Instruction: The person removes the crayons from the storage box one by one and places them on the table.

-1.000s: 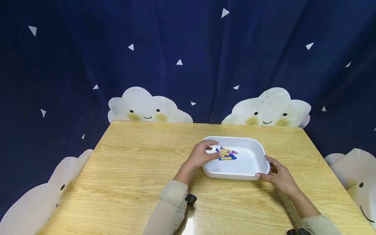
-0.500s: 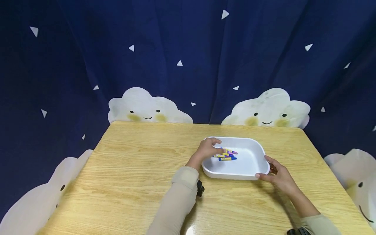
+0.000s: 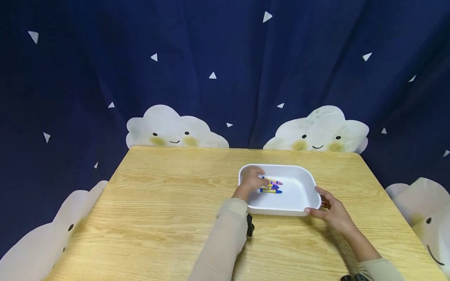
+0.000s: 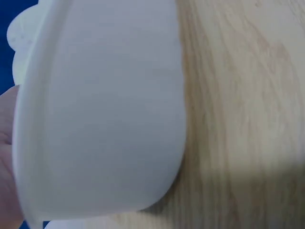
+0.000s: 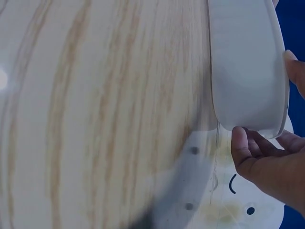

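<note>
Several crayons (image 3: 270,191) with yellow wrappers and blue or purple-pink ends lie in a loose pile in a white plastic tray (image 3: 295,195). My left hand (image 3: 252,178) reaches over the tray's left side, thumb and forefinger apart at the left end of the pile. Its other fingers are hidden, and I see no crayon clearly held. My right hand (image 3: 335,214) grips the tray's right end, thumb on the near rim and fingers round the outer wall. In the right wrist view, fingertips (image 5: 239,136) touch the tray's outer wall. The left wrist view mostly shows the tray's outside (image 4: 109,109).
The tray stands on a light wooden table (image 3: 158,203), right of the middle. Behind the table hangs a dark blue curtain (image 3: 197,47) with white triangles. Cloud shapes (image 3: 175,128) with smiling faces line the table's back and sides.
My left hand has moved right and farther into the tray, now covering the left ends of the crayons. The right hand keeps its hold on the tray's right end.
</note>
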`<state>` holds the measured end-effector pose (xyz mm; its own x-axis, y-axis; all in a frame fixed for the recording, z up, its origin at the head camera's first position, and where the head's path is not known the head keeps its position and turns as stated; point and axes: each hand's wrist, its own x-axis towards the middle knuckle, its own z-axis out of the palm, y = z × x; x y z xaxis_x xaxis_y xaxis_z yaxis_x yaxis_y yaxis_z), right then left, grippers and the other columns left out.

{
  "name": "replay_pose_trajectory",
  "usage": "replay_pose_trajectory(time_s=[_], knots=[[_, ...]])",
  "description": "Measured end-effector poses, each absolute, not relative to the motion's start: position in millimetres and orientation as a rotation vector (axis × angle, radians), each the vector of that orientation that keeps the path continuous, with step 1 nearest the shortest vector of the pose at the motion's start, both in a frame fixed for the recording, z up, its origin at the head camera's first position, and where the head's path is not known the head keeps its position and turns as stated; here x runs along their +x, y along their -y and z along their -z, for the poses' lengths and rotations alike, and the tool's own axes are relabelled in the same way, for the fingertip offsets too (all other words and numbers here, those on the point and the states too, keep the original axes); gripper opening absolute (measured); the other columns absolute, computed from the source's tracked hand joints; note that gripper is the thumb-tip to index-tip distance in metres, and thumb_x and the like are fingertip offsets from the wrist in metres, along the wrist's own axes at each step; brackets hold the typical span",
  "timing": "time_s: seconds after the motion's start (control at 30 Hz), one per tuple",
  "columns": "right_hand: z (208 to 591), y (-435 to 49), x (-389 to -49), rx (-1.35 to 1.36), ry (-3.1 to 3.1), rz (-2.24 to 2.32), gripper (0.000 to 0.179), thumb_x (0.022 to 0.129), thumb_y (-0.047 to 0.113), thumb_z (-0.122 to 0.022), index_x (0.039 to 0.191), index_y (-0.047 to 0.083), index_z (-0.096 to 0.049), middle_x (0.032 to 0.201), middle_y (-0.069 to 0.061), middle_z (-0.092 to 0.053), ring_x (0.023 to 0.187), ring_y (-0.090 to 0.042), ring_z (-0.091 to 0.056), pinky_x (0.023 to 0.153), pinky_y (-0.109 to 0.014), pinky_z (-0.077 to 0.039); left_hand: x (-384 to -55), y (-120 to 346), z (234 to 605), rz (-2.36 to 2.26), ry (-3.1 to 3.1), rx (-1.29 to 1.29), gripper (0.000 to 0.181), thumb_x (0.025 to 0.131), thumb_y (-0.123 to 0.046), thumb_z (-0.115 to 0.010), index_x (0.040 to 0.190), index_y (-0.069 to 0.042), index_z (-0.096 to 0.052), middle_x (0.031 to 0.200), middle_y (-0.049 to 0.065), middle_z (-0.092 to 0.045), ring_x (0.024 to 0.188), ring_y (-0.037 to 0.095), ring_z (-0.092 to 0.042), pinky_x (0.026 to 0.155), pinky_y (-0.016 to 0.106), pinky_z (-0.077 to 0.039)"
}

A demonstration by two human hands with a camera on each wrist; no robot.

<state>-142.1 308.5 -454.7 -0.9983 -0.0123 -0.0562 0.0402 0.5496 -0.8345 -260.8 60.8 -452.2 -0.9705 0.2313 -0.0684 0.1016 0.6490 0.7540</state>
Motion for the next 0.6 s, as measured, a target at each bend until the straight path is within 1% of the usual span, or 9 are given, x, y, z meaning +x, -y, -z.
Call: replay_pose_trajectory(time_s=[0.13, 0.27, 0.43, 0.53, 0.6], knots=[[455, -308, -142, 0.032, -2.707, 1.47, 0.095, 0.077, 0.027, -0.078, 0.146, -0.001, -0.02, 0.137, -0.03, -0.034, 0.112, -0.042, -0.045, 0.072, -0.019, -0.044, -260, -63, 457, -1.224, -2.72, 0.213, 0.035, 0.074, -0.015, -0.077, 0.106, -0.005, -0.069, 0.108, 0.005, -0.062, 0.108, 0.021, -0.05, 0.099, 0.03, -0.031], [455, -309, -141, 0.029, -2.707, 1.473, 0.094, 0.077, 0.026, -0.077, 0.146, -0.001, -0.019, 0.136, -0.03, -0.034, 0.112, -0.042, -0.045, 0.073, -0.02, -0.045, -260, -65, 462, -1.163, -2.774, 0.176, 0.029, 0.072, -0.015, -0.078, 0.099, -0.006, -0.072, 0.096, 0.001, -0.065, 0.098, 0.018, -0.053, 0.092, 0.025, -0.035], [455, -310, -140, 0.025, -2.712, 1.487, 0.092, 0.078, 0.025, -0.077, 0.146, -0.001, -0.02, 0.136, -0.03, -0.035, 0.111, -0.041, -0.045, 0.073, -0.02, -0.045, -260, -70, 465, -1.213, -2.775, 0.117, 0.016, 0.076, -0.011, -0.074, 0.091, -0.006, -0.074, 0.083, -0.001, -0.066, 0.086, 0.015, -0.056, 0.081, 0.02, -0.041], [457, -310, -141, 0.019, -2.711, 1.501, 0.092, 0.078, 0.024, -0.077, 0.146, -0.002, -0.021, 0.134, -0.03, -0.037, 0.111, -0.041, -0.045, 0.073, -0.02, -0.045, -259, -72, 464, -1.242, -2.778, 0.045, 0.006, 0.078, -0.009, -0.073, 0.083, -0.006, -0.074, 0.078, -0.001, -0.064, 0.082, 0.015, -0.057, 0.076, 0.021, -0.044], [457, -310, -141, 0.014, -2.709, 1.511, 0.092, 0.078, 0.023, -0.077, 0.146, -0.002, -0.021, 0.134, -0.03, -0.037, 0.111, -0.042, -0.045, 0.073, -0.02, -0.045, -258, -74, 463, -1.225, -2.803, -0.004, 0.004, 0.079, -0.011, -0.073, 0.081, -0.008, -0.074, 0.077, -0.002, -0.063, 0.081, 0.015, -0.057, 0.075, 0.022, -0.045]])
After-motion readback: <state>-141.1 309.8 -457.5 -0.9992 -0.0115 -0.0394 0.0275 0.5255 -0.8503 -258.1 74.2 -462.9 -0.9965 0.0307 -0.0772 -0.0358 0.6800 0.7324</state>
